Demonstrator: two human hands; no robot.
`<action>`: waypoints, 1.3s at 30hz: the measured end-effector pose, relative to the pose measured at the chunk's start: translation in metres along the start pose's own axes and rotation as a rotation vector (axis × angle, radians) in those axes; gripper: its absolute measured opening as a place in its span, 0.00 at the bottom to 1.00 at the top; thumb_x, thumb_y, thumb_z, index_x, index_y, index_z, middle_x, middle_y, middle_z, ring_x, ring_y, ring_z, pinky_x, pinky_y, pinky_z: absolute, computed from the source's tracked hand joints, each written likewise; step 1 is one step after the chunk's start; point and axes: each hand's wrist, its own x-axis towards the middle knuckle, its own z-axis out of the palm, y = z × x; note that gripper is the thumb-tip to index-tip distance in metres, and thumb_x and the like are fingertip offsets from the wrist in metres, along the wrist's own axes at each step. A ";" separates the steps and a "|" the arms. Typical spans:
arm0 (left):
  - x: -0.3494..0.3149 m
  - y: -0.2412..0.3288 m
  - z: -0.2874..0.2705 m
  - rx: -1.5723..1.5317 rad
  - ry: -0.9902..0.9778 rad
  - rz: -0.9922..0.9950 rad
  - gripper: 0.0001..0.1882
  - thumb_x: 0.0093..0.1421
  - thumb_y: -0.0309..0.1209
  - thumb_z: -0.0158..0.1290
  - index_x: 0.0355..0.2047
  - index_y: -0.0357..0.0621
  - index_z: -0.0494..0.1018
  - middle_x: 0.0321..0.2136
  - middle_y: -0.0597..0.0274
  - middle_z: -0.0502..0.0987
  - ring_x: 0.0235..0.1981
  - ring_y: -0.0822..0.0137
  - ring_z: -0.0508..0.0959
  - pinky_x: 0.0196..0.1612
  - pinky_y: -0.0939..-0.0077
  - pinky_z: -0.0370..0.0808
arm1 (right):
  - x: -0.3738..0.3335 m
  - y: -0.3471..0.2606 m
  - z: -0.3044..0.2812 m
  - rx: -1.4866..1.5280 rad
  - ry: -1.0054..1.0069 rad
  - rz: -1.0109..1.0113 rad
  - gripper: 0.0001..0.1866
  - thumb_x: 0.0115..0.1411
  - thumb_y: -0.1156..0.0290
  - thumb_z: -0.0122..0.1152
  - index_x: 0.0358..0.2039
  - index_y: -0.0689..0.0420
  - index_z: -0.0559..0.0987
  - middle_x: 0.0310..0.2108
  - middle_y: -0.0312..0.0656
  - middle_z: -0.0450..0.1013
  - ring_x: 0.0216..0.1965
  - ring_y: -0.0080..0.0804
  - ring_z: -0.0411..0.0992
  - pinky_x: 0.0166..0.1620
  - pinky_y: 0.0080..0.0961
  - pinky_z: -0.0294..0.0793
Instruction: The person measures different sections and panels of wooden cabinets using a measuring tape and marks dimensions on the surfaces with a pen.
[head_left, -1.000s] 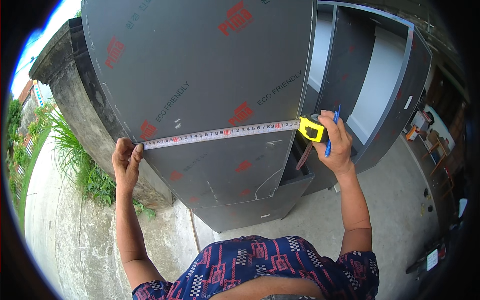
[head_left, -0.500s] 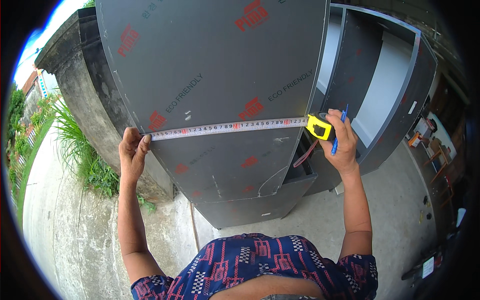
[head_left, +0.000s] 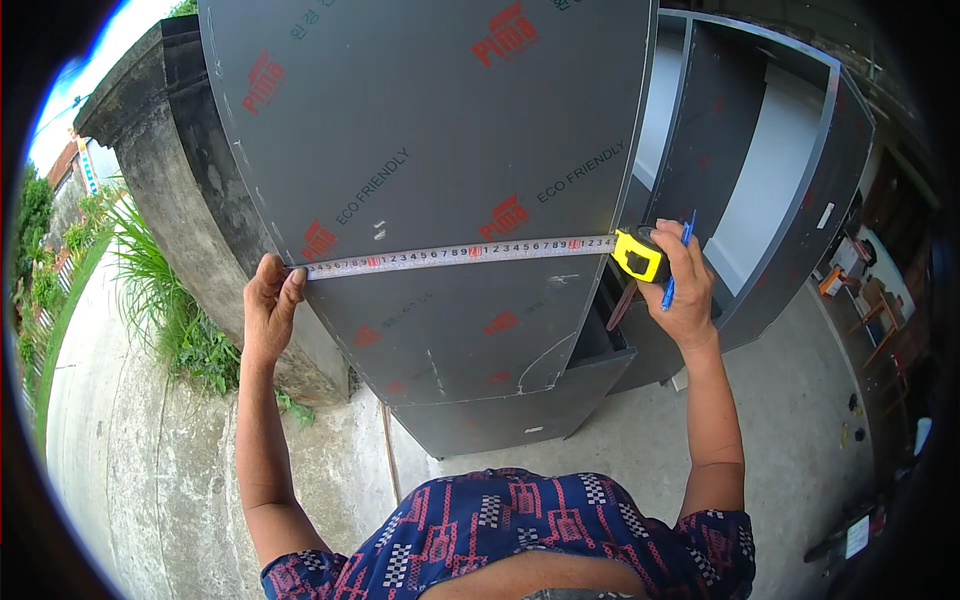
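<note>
A grey board panel (head_left: 430, 150) with red and black print lies in front of me. Across its width stretches the white blade of a tape measure (head_left: 640, 256), whose case is yellow and black. My left hand (head_left: 270, 308) pinches the blade's end at the panel's left edge. At the right edge my right hand (head_left: 688, 285) grips the tape measure's case. A blue pen (head_left: 680, 262) is also held between the fingers of that hand. From the case hangs a dark reddish wrist strap (head_left: 620, 306).
A grey cabinet frame (head_left: 830, 150) with pale inner panels stands to the right. On the left, a weathered concrete pillar (head_left: 170, 150) is close beside the panel, with tall grass (head_left: 180, 310) at its foot. Scattered items, including a wooden chair (head_left: 880, 320), are at the far right.
The blade's end and my left hand have shifted slightly right. The strap below the tape case has swung to the right. My right hand stays nearly in place.
</note>
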 end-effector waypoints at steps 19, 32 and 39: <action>0.001 0.002 -0.002 0.004 -0.015 -0.010 0.19 0.64 0.41 0.52 0.25 0.44 0.59 0.19 0.74 0.60 0.24 0.81 0.59 0.27 0.86 0.59 | 0.000 0.001 0.000 0.010 -0.006 0.009 0.33 0.38 0.84 0.69 0.47 0.54 0.70 0.46 0.50 0.71 0.43 0.51 0.75 0.44 0.35 0.78; 0.002 0.002 -0.003 0.040 -0.016 -0.017 0.19 0.65 0.44 0.51 0.27 0.42 0.62 0.21 0.72 0.62 0.25 0.80 0.61 0.28 0.84 0.63 | -0.002 0.001 0.001 0.005 -0.025 0.024 0.34 0.36 0.84 0.70 0.48 0.53 0.70 0.48 0.49 0.70 0.45 0.51 0.74 0.45 0.35 0.78; 0.004 -0.006 -0.007 0.024 -0.039 0.027 0.20 0.65 0.42 0.51 0.25 0.42 0.60 0.20 0.72 0.60 0.24 0.80 0.61 0.27 0.84 0.63 | -0.003 0.001 0.004 0.040 -0.020 0.035 0.34 0.36 0.85 0.69 0.48 0.54 0.70 0.48 0.49 0.70 0.46 0.51 0.74 0.46 0.36 0.77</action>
